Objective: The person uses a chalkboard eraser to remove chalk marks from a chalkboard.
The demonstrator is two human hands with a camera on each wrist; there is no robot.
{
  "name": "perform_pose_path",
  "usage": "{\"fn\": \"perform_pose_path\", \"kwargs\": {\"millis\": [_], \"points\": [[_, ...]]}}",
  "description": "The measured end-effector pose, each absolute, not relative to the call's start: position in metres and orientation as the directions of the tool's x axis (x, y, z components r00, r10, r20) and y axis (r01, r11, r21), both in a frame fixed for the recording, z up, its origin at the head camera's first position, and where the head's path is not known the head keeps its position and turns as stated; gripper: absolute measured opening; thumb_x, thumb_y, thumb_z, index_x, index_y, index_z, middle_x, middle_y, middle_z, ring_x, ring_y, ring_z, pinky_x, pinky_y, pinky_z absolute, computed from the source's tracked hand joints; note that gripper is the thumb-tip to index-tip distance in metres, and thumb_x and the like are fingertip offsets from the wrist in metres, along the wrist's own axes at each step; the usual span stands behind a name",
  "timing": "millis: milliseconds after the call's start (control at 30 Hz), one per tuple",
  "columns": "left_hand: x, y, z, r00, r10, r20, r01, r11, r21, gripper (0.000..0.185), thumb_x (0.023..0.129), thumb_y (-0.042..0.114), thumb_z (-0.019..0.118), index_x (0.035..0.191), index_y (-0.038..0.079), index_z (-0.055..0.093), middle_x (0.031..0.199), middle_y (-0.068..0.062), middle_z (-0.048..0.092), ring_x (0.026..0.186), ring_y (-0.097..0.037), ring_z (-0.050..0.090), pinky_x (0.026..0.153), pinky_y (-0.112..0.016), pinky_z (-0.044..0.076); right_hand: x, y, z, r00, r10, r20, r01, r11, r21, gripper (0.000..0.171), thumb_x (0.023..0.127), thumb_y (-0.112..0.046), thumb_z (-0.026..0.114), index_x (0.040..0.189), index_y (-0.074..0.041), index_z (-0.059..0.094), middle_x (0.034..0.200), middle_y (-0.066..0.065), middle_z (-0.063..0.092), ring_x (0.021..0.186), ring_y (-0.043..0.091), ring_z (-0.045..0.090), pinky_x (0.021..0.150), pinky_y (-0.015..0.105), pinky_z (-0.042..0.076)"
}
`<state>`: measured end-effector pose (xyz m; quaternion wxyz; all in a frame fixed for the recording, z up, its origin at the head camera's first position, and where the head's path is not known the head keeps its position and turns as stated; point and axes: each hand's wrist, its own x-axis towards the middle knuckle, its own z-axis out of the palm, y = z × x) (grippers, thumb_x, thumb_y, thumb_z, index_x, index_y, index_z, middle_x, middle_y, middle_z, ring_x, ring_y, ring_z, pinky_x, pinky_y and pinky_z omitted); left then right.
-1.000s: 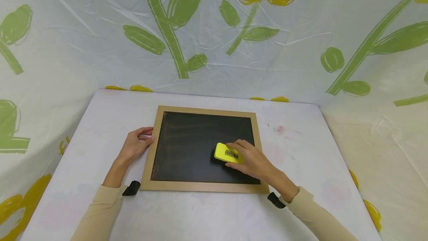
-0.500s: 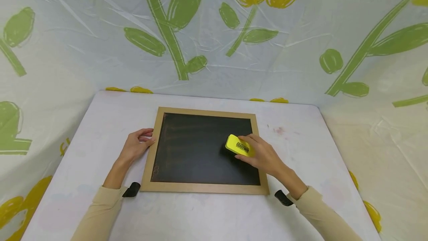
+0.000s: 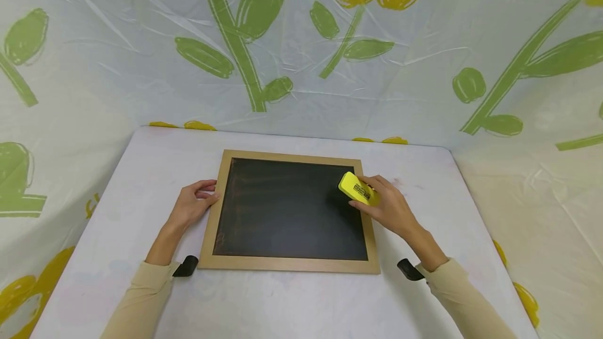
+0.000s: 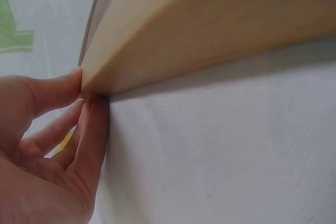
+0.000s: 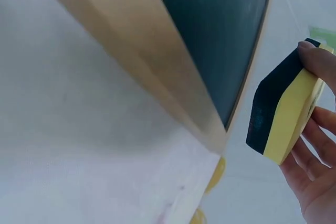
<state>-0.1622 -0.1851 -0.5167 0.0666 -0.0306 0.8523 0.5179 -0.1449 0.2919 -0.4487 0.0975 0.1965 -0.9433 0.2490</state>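
A wood-framed chalkboard (image 3: 289, 211) lies flat on the white table (image 3: 118, 192). My right hand (image 3: 388, 205) grips a yellow eraser (image 3: 355, 188) with a black felt underside (image 5: 268, 106), held tilted over the board's right frame edge (image 5: 157, 72), lifted off the dark surface. My left hand (image 3: 190, 205) rests on the table with its fingertips (image 4: 79, 80) against the board's left frame (image 4: 199, 30), steadying it. Faint chalk smears remain along the board's left side.
A floral plastic sheet (image 3: 301, 41) hangs behind and around the table. A faint pink stain (image 3: 393, 182) marks the table right of the board. Black wrist straps (image 3: 186, 266) sit at both sleeves.
My right hand carried the eraser from the board's lower middle up and right to the right frame edge, lifting it off the surface. The left hand stayed put.
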Motion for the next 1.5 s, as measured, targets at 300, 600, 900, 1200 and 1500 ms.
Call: {"fn": "perform_pose_path", "kwargs": {"millis": [300,600,900,1200,1500], "points": [[-0.162,-0.186,-0.517,-0.99,0.018,-0.143,-0.119,0.456,0.882,0.047,0.1,0.013,0.068,0.141,-0.006,0.056,0.13,-0.027,0.063,0.105,-0.034,0.064,0.074,-0.019,0.047,-0.154,0.309,-0.452,-0.911,-0.28,0.304,-0.399,0.785,-0.473,0.066,0.075,-0.012,0.093,0.132,0.003,0.063,0.117,0.019,0.066,0.1,0.035,0.063,0.083,0.052,0.055],[-0.164,-0.186,-0.518,-0.99,0.014,-0.142,-0.12,0.462,0.879,0.046,0.1,0.013,0.069,0.141,-0.006,0.057,0.129,-0.026,0.063,0.105,-0.034,0.064,0.075,-0.02,0.047,-0.159,0.326,-0.457,-0.911,-0.225,0.346,-0.377,0.794,-0.477,0.066,0.073,-0.01,0.094,0.129,0.007,0.063,0.118,0.022,0.067,0.1,0.036,0.064,0.08,0.052,0.054],[-0.164,-0.186,-0.519,-0.989,0.015,-0.145,-0.121,0.472,0.873,0.046,0.1,0.013,0.069,0.141,-0.004,0.057,0.129,-0.025,0.064,0.105,-0.033,0.064,0.077,-0.022,0.048,-0.161,0.346,-0.465,-0.934,-0.12,0.336,-0.284,0.819,-0.498,0.067,0.076,-0.011,0.092,0.132,0.007,0.06,0.12,0.026,0.065,0.102,0.041,0.062,0.082,0.057,0.052],[-0.163,-0.186,-0.516,-0.99,0.014,-0.143,-0.12,0.464,0.878,0.047,0.099,0.014,0.069,0.14,-0.005,0.057,0.128,-0.025,0.064,0.105,-0.034,0.065,0.077,-0.022,0.047,-0.165,0.366,-0.47,-0.933,-0.027,0.36,-0.222,0.83,-0.512,0.067,0.075,-0.012,0.093,0.13,0.009,0.062,0.122,0.028,0.065,0.102,0.043,0.063,0.082,0.06,0.054],[-0.163,-0.186,-0.515,-0.991,0.016,-0.133,-0.111,0.459,0.882,0.046,0.099,0.013,0.069,0.139,-0.006,0.058,0.128,-0.026,0.064,0.105,-0.034,0.064,0.078,-0.023,0.047,-0.168,0.38,-0.478,-0.92,0.051,0.388,-0.151,0.868,-0.473,0.063,0.076,-0.014,0.093,0.126,0.01,0.064,0.117,0.028,0.068,0.1,0.043,0.065,0.078,0.053,0.053]]}}
